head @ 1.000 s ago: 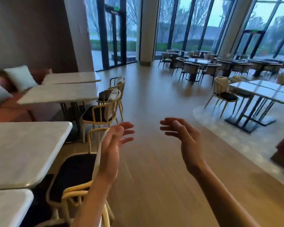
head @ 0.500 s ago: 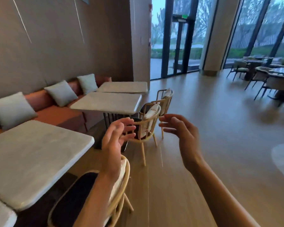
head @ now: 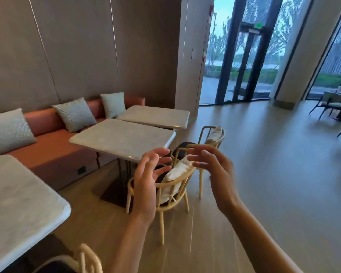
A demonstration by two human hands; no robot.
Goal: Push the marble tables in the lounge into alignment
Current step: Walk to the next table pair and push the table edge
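Note:
Three white marble tables stand in a row along an orange bench. The nearest table (head: 18, 198) fills the lower left. The middle table (head: 122, 138) is ahead of me, and the far table (head: 156, 116) stands just behind it, shifted to the right. My left hand (head: 146, 182) and my right hand (head: 215, 174) are raised in the air in front of me, palms facing each other, fingers loosely spread, holding nothing. Neither hand touches a table.
Two cream-framed chairs (head: 173, 186) with black seats and white cushions stand at the middle and far tables. Another chair back (head: 83, 259) pokes in at the bottom left. Grey pillows (head: 75, 113) line the orange bench (head: 53, 144). Open wooden floor (head: 274, 174) lies to the right, toward glass doors.
The view has swung left and moved forward, bringing the middle and far tables closer. Both hands stay raised and empty, now in front of the chair by the middle table.

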